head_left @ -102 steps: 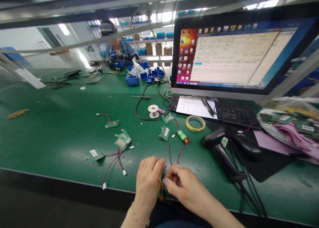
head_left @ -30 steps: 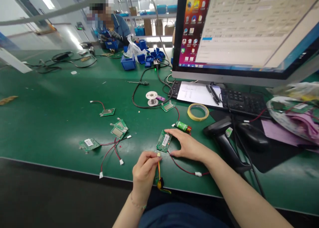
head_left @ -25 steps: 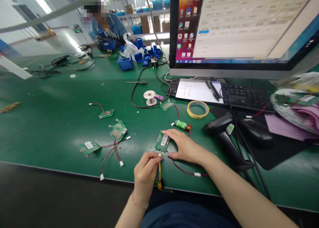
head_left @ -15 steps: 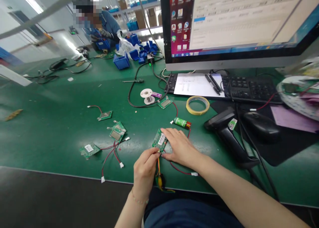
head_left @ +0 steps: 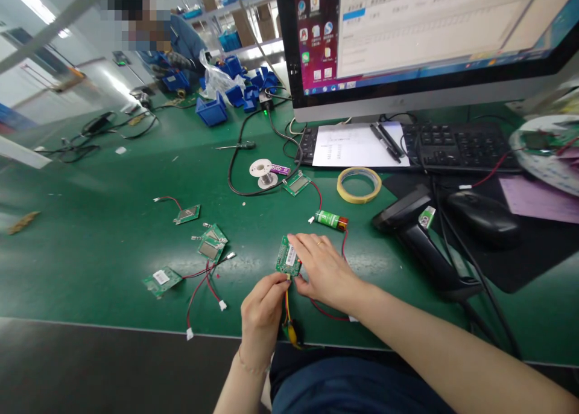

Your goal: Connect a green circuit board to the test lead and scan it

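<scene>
My right hand (head_left: 322,271) grips a small green circuit board (head_left: 287,256) with a white label, lifting its edge off the green table (head_left: 90,233). My left hand (head_left: 262,310) pinches the tip of a red and yellow cable (head_left: 288,317) right at the board's lower edge. A red wire (head_left: 326,311) runs from the board under my right wrist. A green battery (head_left: 332,220) lies just beyond the board.
Several more green boards with red leads (head_left: 210,246) lie to the left. A barcode scanner (head_left: 418,236), tape roll (head_left: 359,184), solder spool (head_left: 262,171), keyboard (head_left: 452,145), mouse (head_left: 482,218) and monitor (head_left: 420,34) stand to the right and behind. Another person (head_left: 172,40) works at the far end.
My right hand reached to the labelled board, took hold of it and tilted it up. My left hand brought the cable tip up to the board's lower edge.
</scene>
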Motion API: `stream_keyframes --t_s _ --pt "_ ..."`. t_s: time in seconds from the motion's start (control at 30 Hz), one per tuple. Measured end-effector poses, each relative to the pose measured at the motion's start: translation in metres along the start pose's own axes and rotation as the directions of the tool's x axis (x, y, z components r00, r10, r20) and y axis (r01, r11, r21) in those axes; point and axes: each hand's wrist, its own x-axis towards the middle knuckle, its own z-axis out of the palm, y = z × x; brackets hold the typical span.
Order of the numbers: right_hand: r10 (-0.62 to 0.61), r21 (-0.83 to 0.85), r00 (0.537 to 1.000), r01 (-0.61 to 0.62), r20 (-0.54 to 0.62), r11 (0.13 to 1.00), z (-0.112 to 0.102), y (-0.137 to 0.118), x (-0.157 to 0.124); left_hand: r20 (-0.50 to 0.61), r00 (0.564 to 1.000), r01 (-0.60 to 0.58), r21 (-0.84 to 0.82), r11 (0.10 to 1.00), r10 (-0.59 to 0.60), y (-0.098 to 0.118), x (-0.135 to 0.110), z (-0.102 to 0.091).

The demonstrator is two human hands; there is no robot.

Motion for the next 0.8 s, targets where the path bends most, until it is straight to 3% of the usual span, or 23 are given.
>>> stream_keyframes --t_s 0.53,0.67,0.8 --pt "-0.022 -0.013 1.000 0.023 0.020 1.000 -0.0005 -0.0018 0.0015 -0.019 0.999 0.049 -0.077 0.996 -0.051 -0.0051 0.0001 0.0015" --pt "-0.026 -0.027 0.999 0.026 0.028 0.999 -0.0011 -0.0024 0.0022 -0.012 0.998 0.054 -0.029 0.998 -0.054 -0.0053 0.0005 0.0016" --pt "-0.037 -0.047 0.998 0.039 0.047 0.998 -0.0011 -0.0036 0.0031 0.069 0.996 0.049 0.054 0.997 -0.053 -0.0055 0.0032 0.0003"
